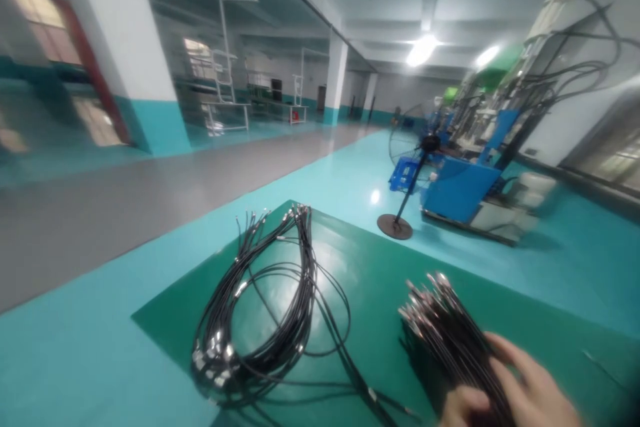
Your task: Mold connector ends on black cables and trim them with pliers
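Observation:
A thick bundle of black cables (457, 340) with bare, shiny metal ends slants up to the left at lower right, above the green mat. My right hand (533, 383) is closed around its right side. On the bundle's left side, at the bottom edge, my left hand (464, 403) shows only in part, fingers bent against the cables. To the left, a looped coil of black cables (220, 320) with pale tags and metal tips lies on the green mat (345, 247). Several cables trail from the coil toward the bottom edge.
Beyond the mat stands a black fan (395, 225) on a round base. Behind it are a blue crate (404, 173) and a blue machine (463, 187) with hoses. A white and teal pillar (150, 113) rises at left, with white-framed benches (227, 107) farther back.

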`<act>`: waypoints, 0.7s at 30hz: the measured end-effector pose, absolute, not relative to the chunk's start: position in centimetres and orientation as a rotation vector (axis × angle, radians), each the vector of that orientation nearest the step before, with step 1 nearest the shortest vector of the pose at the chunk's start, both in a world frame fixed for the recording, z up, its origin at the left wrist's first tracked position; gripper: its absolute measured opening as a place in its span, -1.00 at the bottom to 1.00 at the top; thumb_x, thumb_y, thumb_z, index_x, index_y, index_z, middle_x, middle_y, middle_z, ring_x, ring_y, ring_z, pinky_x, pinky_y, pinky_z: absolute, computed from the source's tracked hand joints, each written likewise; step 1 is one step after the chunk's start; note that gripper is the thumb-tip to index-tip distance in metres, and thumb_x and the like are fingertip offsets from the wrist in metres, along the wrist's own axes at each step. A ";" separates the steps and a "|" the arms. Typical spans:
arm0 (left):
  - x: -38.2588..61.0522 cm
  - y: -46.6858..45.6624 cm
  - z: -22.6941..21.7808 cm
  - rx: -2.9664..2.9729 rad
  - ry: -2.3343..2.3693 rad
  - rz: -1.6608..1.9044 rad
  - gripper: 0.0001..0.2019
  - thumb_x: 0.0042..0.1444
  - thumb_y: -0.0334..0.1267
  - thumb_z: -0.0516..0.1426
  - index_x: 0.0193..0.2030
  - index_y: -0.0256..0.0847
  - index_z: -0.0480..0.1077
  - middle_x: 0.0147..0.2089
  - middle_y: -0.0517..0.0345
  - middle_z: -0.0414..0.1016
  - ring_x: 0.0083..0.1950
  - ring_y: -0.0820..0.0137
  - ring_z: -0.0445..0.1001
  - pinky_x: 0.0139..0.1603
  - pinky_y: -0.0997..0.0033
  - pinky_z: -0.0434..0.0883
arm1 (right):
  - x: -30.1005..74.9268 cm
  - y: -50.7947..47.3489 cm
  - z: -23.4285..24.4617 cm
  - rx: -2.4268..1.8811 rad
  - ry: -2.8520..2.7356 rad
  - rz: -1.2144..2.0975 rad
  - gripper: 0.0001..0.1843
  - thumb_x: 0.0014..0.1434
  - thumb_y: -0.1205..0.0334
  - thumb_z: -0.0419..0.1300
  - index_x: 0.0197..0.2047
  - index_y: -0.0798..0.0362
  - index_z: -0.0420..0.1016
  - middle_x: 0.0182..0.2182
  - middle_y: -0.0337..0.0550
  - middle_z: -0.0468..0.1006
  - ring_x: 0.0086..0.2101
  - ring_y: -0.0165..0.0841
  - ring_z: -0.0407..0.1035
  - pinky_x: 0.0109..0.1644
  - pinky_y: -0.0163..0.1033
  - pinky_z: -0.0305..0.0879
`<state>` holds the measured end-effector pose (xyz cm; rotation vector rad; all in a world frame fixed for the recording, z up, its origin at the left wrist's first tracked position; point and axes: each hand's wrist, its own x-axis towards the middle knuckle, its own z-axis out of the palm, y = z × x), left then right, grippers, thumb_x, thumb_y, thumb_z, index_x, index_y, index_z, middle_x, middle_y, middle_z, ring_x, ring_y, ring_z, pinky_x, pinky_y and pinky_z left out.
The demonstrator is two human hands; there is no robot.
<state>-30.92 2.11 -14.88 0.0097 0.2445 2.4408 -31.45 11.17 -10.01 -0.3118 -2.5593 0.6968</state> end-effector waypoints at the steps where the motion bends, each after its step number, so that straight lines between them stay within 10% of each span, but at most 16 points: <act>1: -30.7 1.9 -14.7 0.019 0.220 2.393 -0.53 -0.28 -0.07 0.15 -0.17 -0.20 0.48 -0.05 -0.09 0.44 0.02 -0.02 0.36 -0.03 0.00 0.29 | -31.4 10.5 -9.0 -0.375 -2.553 0.654 -0.70 0.02 0.06 -0.03 -0.19 -0.20 0.40 -0.21 -0.13 0.51 -0.18 -0.18 0.37 -0.12 -0.02 0.27; 6: -30.3 -0.1 -13.8 -0.037 0.060 2.181 -0.71 -0.18 -0.21 0.14 -0.35 -0.39 0.48 -0.27 -0.08 0.53 -0.14 0.20 0.45 0.01 0.28 0.29 | -30.5 5.2 -5.4 -0.429 -2.726 0.301 -0.66 0.05 0.39 -0.10 -0.25 0.03 0.47 -0.21 -0.04 0.50 -0.07 -0.14 0.24 0.00 0.13 0.03; 11: -31.0 -1.2 -13.9 -0.069 0.240 2.215 -0.79 -0.09 -0.32 0.10 -0.28 -0.29 0.44 -0.36 0.11 0.52 -0.27 0.38 0.48 -0.06 0.39 0.33 | -23.8 2.6 -2.2 -0.482 -2.763 0.309 -0.65 0.12 0.29 -0.02 -0.02 -0.07 0.36 -0.08 -0.14 0.40 -0.04 -0.27 0.20 0.03 -0.09 0.10; 21: -29.0 -1.8 -5.6 0.296 0.355 2.136 -0.60 -0.21 -0.12 0.15 -0.23 -0.31 0.32 -0.33 0.10 0.42 -0.29 0.34 0.45 -0.19 0.31 0.42 | 8.6 3.9 -5.7 -1.543 -1.393 1.217 -0.46 -0.08 -0.01 0.23 -0.03 -0.01 0.30 -0.18 0.06 0.48 -0.21 -0.20 0.42 -0.09 -0.17 0.33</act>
